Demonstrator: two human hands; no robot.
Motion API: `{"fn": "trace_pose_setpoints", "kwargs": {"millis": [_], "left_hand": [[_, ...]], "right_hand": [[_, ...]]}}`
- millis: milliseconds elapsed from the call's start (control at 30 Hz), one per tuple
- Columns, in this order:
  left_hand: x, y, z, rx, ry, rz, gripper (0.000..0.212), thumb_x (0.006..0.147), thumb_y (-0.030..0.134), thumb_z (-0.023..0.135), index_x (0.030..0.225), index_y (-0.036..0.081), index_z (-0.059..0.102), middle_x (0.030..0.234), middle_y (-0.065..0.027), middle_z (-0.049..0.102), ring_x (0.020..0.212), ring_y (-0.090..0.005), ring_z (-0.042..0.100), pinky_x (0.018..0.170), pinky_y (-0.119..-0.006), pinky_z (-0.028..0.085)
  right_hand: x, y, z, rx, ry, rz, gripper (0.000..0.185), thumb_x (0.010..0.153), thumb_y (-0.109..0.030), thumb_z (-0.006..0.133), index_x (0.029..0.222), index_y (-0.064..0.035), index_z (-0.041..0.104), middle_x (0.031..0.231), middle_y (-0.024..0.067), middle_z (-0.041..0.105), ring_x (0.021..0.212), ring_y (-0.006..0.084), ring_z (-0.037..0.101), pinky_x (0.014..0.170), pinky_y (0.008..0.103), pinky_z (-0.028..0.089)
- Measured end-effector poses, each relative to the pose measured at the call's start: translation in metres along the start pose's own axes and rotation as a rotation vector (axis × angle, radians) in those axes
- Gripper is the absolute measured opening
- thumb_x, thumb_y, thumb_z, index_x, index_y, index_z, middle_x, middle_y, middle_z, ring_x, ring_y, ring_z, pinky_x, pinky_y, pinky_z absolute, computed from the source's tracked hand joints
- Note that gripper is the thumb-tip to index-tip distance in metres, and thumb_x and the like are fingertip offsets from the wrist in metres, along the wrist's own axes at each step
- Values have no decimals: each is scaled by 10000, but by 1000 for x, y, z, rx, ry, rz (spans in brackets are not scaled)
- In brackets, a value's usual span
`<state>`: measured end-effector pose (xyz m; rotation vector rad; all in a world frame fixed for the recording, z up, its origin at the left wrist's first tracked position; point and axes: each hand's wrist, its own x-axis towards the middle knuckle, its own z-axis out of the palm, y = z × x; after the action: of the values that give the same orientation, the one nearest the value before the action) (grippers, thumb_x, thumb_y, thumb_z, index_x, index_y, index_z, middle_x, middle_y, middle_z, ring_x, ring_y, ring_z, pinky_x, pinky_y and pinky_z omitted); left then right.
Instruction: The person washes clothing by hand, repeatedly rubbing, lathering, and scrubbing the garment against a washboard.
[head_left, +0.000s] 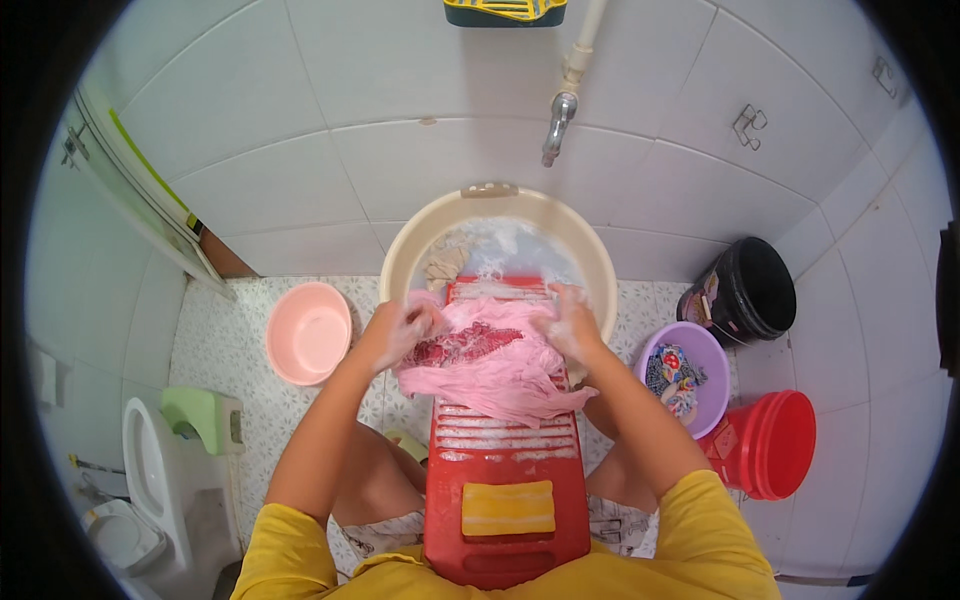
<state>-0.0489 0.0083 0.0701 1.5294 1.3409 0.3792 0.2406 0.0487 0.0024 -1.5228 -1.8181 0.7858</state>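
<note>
A wet pink garment (495, 382) with a dark red patterned patch lies bunched across a red plastic washboard (510, 480). At the garment's left edge, my left hand (405, 330) has its fingers curled on the cloth. My right hand (576, 322), foamy and slightly blurred, grips the upper right side of the garment. White suds fill the board's ridges. Its far end dips into a cream basin (585, 225) of cloudy, foamy water. A beige cloth (448, 262) is in the basin's left side. Nearest my body, a yellow soap bar (508, 508) rests in the board's recess.
A pink basin (309, 334) stands left. Right are a purple basin (712, 412) holding patterned cloths, a black bucket (694, 307) and a red bucket (757, 442). A metal tap (559, 124) hangs above. A green stool (199, 420) and a toilet (154, 465) are far left.
</note>
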Motion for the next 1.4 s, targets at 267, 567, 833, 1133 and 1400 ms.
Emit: {"fn": "trace_pose_setpoints", "kwargs": {"millis": [267, 567, 833, 1133, 1400], "left_hand": [[66, -42, 0, 620, -110, -108, 421, 834, 204, 569, 1195, 9, 478, 1143, -274, 528, 1033, -364, 554, 879, -382, 439], [44, 49, -29, -125, 529, 165, 427, 819, 78, 556, 1212, -55, 455, 1090, -148, 562, 964, -236, 557, 821, -350, 459], [14, 155, -58, -8, 670, 501, 298, 772, 116, 587, 1036, -21, 565, 823, -67, 589, 778, -130, 526, 705, -271, 445], [10, 81, -20, 58, 94, 36, 425, 716, 188, 669, 1105, 36, 589, 901, -204, 638, 874, -283, 616, 791, -371, 473], [16, -18, 25, 807, 120, 455, 524, 714, 232, 656, 1171, 6, 532, 869, -184, 634, 803, -297, 630, 755, -368, 502]], "right_hand": [[18, -15, 19, -492, -244, 80, 394, 719, -325, 713, 947, -16, 628, 1007, 239, 598, 961, 385, 556, 832, 439, 467], [47, -25, -20, 1243, -173, 373, 300, 847, -143, 609, 1099, 0, 535, 957, 133, 615, 909, 232, 599, 791, 340, 501], [66, -96, -69, 1318, -301, 39, 355, 851, -45, 559, 1174, 45, 441, 988, 126, 607, 901, 183, 611, 788, 283, 515], [15, -44, -37, 948, -438, 401, 348, 784, -131, 672, 1033, 35, 494, 991, 161, 595, 947, 249, 602, 796, 321, 513], [-13, -39, -4, -354, -439, -32, 422, 659, -230, 717, 1034, -64, 618, 1051, 226, 585, 965, 372, 568, 831, 389, 471]]}}
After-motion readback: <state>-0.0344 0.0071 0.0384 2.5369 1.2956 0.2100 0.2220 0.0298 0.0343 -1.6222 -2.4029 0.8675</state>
